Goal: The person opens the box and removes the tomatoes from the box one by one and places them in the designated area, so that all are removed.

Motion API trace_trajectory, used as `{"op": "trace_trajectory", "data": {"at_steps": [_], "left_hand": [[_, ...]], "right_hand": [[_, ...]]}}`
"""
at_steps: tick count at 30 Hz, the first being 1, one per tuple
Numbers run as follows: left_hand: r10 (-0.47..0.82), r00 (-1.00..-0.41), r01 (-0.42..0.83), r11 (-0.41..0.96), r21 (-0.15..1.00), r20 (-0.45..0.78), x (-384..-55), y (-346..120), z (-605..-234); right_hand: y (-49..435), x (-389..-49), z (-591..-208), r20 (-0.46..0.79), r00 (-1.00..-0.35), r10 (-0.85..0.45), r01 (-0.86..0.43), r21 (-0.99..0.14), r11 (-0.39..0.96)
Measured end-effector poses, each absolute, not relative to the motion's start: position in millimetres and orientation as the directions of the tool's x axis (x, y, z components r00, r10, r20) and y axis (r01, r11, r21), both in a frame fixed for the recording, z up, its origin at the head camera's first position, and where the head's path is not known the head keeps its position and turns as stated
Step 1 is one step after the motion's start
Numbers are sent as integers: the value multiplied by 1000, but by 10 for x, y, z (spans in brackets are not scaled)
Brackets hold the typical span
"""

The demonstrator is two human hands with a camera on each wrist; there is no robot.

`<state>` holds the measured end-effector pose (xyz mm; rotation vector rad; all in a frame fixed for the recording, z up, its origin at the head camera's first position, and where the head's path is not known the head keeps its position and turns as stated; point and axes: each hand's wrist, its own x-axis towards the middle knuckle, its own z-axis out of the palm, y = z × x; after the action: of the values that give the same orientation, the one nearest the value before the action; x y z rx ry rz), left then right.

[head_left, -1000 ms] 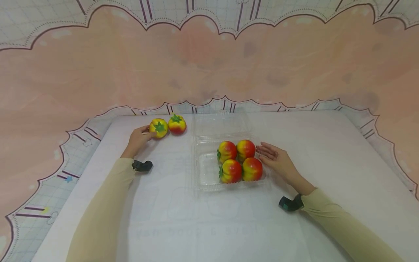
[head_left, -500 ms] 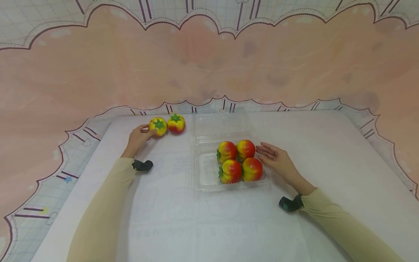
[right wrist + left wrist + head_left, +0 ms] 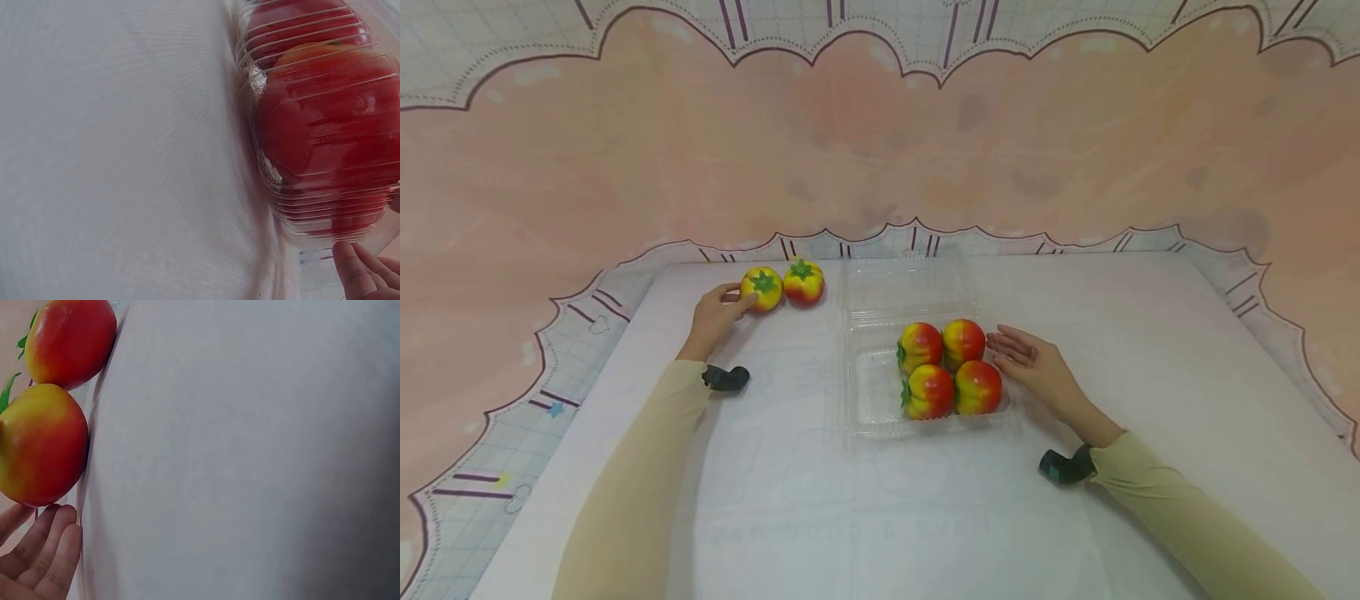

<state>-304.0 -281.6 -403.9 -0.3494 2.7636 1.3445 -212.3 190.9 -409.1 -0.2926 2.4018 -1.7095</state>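
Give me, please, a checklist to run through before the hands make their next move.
1. Clear lid open: ok, folded back behind the box.
2. Room inside: ok, the left part is bare; the four fruits take up the right.
3. Left hand in place: ok, thumb and fingers at the left loose fruit.
4. Firm hold on it: cannot tell.
5. That fruit free of its neighbour: not ok, it seems to touch the right loose fruit.
6. Right hand steadying the box: cannot tell, fingers at its right side, contact unclear.
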Motion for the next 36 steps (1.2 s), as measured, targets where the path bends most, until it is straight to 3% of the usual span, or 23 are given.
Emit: {"op": "trace_trajectory", "data": {"at_steps": [36], "left_hand": [[-187,-978,-188,614,767,-90,-3046,-2890,-4075]], "right_hand": [[1908,-2117,-4080,-43,-967,-252,-40,-948,316]]}}
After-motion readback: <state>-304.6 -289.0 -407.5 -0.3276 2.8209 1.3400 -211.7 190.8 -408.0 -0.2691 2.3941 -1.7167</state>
